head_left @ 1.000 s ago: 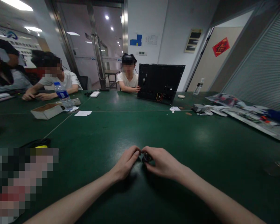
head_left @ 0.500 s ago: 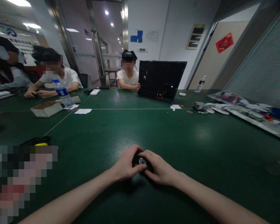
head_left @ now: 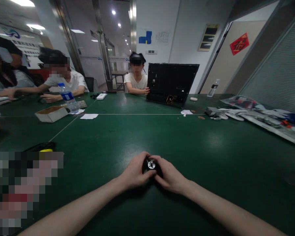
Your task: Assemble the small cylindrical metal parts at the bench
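Note:
Between my hands, low over the green table or resting on it, is a small black round part with a silver hub facing up. My left hand curls round its left side, thumb across the near edge. From the right, my right hand wraps the other side, its fingers near those of the left. The hands hide most of the part's rim, and I cannot tell its exact kind.
Across the table a person holds a large black panel upright. At left are an open cardboard box, a water bottle and white paper. Bags and loose parts lie at right. Another person sits at far left.
The black part has tipped or turned a little, so its silver hub shows more fully. Both hands keep their hold. The person at left has stretched an arm out to the left.

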Motion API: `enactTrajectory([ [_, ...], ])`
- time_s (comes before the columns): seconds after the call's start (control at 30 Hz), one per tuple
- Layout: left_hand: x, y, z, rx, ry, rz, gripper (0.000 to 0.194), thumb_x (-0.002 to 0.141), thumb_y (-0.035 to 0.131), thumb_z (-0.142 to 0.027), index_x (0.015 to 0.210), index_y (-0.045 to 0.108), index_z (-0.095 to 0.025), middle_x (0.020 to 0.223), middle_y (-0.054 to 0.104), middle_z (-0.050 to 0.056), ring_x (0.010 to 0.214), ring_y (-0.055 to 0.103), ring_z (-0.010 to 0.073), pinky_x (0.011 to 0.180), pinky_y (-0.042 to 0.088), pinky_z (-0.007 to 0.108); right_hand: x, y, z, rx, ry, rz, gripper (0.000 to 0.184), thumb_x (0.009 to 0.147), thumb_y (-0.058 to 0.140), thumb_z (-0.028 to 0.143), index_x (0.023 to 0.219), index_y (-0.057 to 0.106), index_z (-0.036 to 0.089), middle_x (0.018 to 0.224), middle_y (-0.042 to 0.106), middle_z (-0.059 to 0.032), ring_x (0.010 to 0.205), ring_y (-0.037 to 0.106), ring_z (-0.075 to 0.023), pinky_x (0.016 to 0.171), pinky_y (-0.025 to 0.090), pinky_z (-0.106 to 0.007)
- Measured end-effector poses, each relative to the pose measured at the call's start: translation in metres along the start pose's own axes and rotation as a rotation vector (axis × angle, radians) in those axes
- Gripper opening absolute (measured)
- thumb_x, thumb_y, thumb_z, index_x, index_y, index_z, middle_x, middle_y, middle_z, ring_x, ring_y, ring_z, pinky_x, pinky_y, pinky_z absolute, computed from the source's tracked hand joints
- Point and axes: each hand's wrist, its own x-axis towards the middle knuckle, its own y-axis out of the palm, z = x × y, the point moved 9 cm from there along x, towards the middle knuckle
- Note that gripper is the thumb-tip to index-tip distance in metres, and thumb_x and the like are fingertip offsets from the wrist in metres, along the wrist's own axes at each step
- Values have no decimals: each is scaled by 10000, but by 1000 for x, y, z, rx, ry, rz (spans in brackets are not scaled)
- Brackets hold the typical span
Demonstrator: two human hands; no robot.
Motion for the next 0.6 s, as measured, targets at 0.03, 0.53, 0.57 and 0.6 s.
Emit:
enactTrajectory([
  [0.03, 0, -1, 1, -13, -7, -6, 325, 797, 621, -277, 1082, 500, -177, 1013, 599, 66, 900, 563, 207, 802, 439, 323, 0, -1, -1, 15, 21, -6, 541, 780, 544, 158, 1282, 343, 176, 1164, 551, -112, 1028, 541, -214, 912, 424, -376],
  [0.53, 3, 0, 8, 130, -39, 15, 265, 913, 430, -396, 862, 541, -161, 819, 578, 28, 755, 501, 176, 688, 383, 282, 3, -5, 0, 218, 47, 33, 680, 737, 644, 161, 1321, 296, 190, 1048, 625, -81, 954, 606, -206, 860, 456, -347],
  [0.57, 3, 0, 7, 129, -34, 21, 276, 920, 419, -398, 864, 547, -160, 824, 580, 29, 762, 503, 177, 693, 382, 282, 3, -4, -2, 242, 63, 34, 640, 747, 621, 143, 1303, 307, 187, 979, 646, -63, 911, 619, -196, 839, 461, -339],
  [0.6, 3, 1, 7, 128, -29, 29, 288, 927, 406, -399, 868, 554, -158, 829, 584, 32, 770, 507, 179, 698, 381, 283, 4, -4, -4, 269, 76, 32, 604, 752, 609, 133, 1281, 321, 184, 926, 657, -47, 879, 627, -189, 824, 464, -332],
])
